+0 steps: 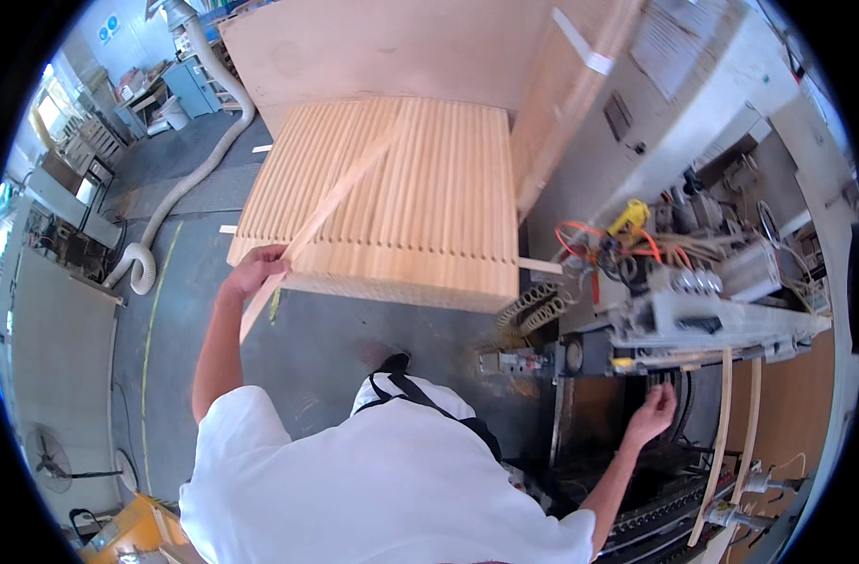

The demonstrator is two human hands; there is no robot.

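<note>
A thin pale wooden strip [340,193] lies aslant over a wide stack of ribbed wooden slats [458,188]. My left hand [257,270] is closed round this strip at the stack's near left corner, and the strip's lower end pokes out past my fingers. Off to the right, my right hand [653,414] is raised just below the edge of a machine [693,320]. Its fingers are loosely bent and somewhat apart, and no object shows in them.
Behind the stack stands a tall tan panel [382,52]. Light strip ends [540,267] jut from the stack's sides. Two long wooden strips [721,442] run down beside the machine at right. Coiled hoses [538,305] hang near it. A grey duct hose [180,188] crosses the floor at left.
</note>
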